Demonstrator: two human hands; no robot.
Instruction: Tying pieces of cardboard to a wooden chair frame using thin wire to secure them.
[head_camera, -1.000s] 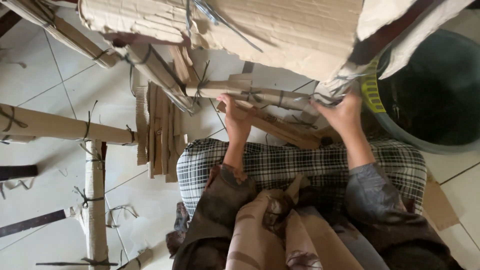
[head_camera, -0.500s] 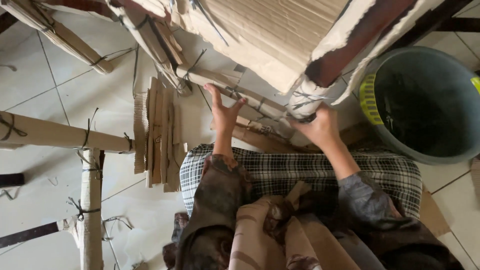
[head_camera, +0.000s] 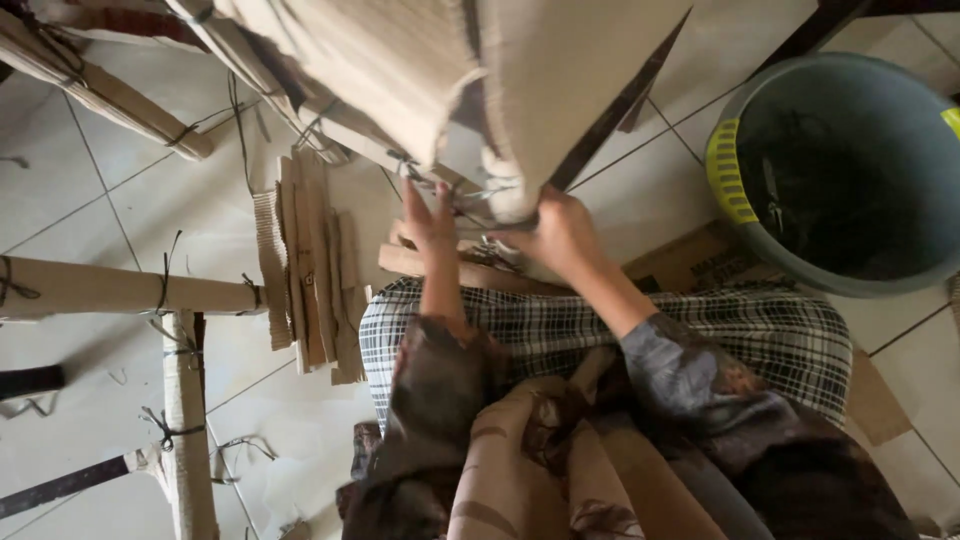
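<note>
A big bundle of folded cardboard (head_camera: 500, 70) tied with dark string hangs over my lap. My right hand (head_camera: 560, 235) grips its lower edge where the string crosses. My left hand (head_camera: 432, 225) is raised beside it, fingers spread, touching the underside of the bundle near the string. A black-and-white checked cloth (head_camera: 600, 330) lies over my knees below both hands. A flat cardboard strip (head_camera: 450, 268) rests on the floor just beyond the cloth.
A grey plastic bucket (head_camera: 850, 270) with a yellow patch stands at the right. A pile of cardboard strips (head_camera: 305, 270) lies on the white tiles at the left. Rolled cardboard tubes (head_camera: 120, 290) tied with string lie further left.
The view has shifted and the cardboard bundle has swung lower and closer. My right hand moved left along its edge; my left hand rose to the bundle.
</note>
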